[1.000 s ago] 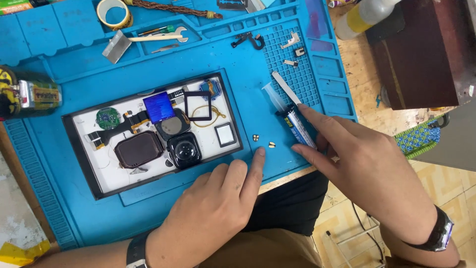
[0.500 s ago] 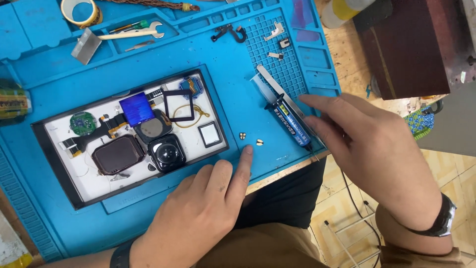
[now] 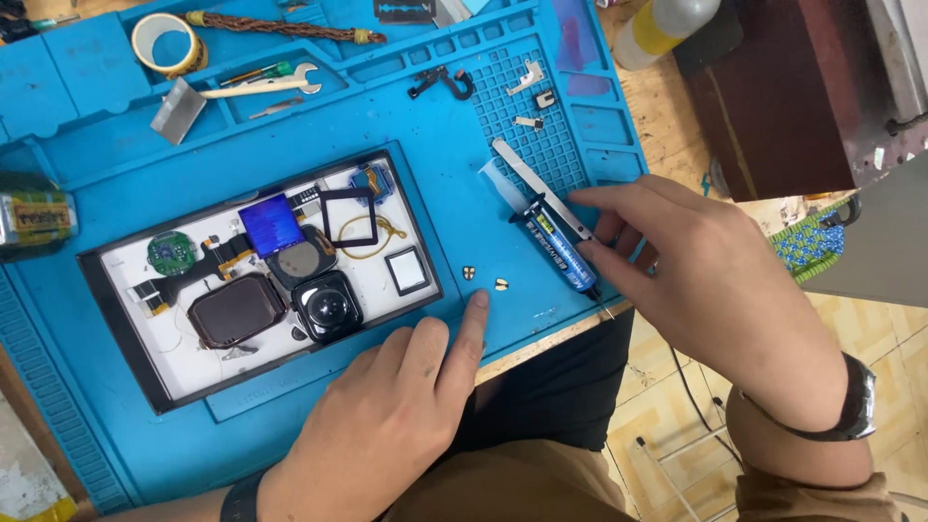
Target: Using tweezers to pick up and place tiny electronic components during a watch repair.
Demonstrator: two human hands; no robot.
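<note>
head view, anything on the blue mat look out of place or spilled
Nothing is spilled or broken. The only loose bits are two tiny pale parts lying bare on the blue mat, outside the parts tray, just beyond the left hand's fingertip. The right hand touches the glue syringe, which lies slantwise.

Tape roll [image 3: 168,43], wrench [image 3: 259,85], bottle [image 3: 661,26]

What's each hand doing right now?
Left hand: open, flat on the blue mat, holding nothing.
Right hand: fingertips on the glue syringe, not gripping it.
</note>
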